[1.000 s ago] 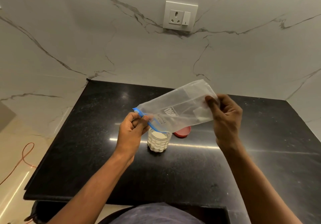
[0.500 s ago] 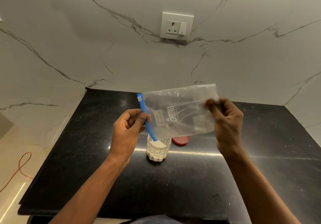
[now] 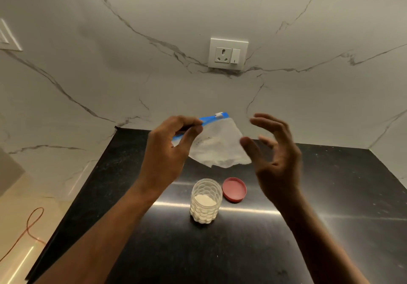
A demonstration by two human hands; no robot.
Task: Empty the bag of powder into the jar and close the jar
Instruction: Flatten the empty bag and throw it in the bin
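Clear zip bag (image 3: 217, 146) with blue seal strip, held up above black counter (image 3: 330, 195), pinched at sealed edge by left hand (image 3: 169, 149); right hand (image 3: 275, 151) just beside it, fingers spread, gripping nothing. Below, open jar (image 3: 206, 202) part-filled with white powder, red lid (image 3: 234, 189) lying just right of it

The right hand (image 3: 276, 151) has let go of the bag (image 3: 217, 145), which now hangs from the left hand (image 3: 169, 149), up at 12 o'clock of the jar (image 3: 206, 201).
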